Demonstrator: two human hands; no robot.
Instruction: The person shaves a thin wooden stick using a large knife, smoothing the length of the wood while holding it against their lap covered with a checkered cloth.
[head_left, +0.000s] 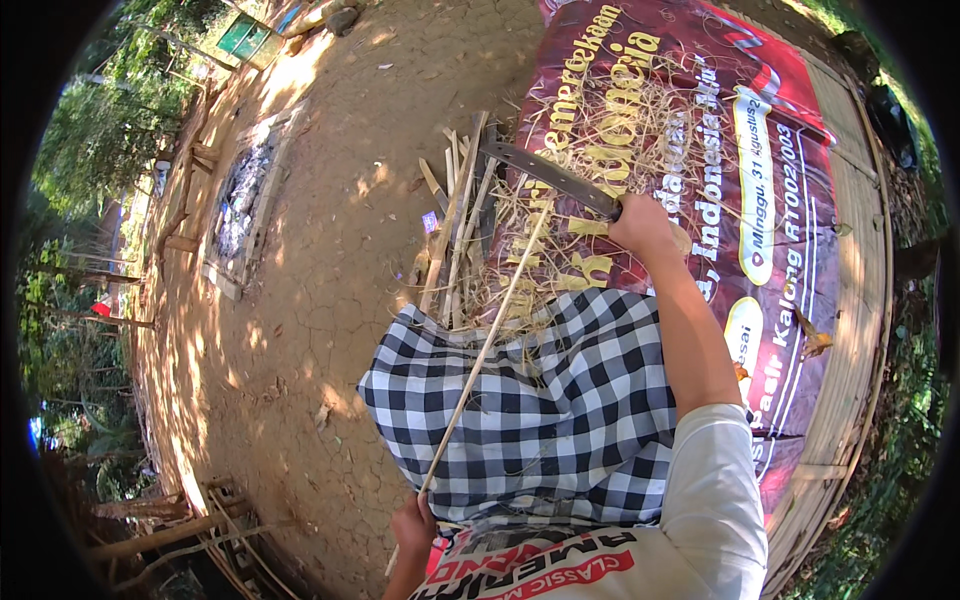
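Observation:
My right hand (643,228) is closed round the handle of a machete (550,174), its dark blade pointing away to the left. A long thin bamboo strip (480,362) runs slantwise across my lap, and my left hand (411,524) grips its near end by my left side. The strip's far end reaches up to the blade; whether the two touch I cannot tell. A black-and-white checked cloth (520,420) covers my lap. Curly pale shavings (640,125) lie scattered over a dark red printed banner (800,190) beyond and beside my right arm.
Several split bamboo pieces (457,225) lie beside the banner's left edge. The banner covers a slatted bamboo platform (850,300). Cracked bare earth (330,200) stretches to the left, with an ash-filled framed pit (245,200) and a rough wooden rail (185,190) farther out.

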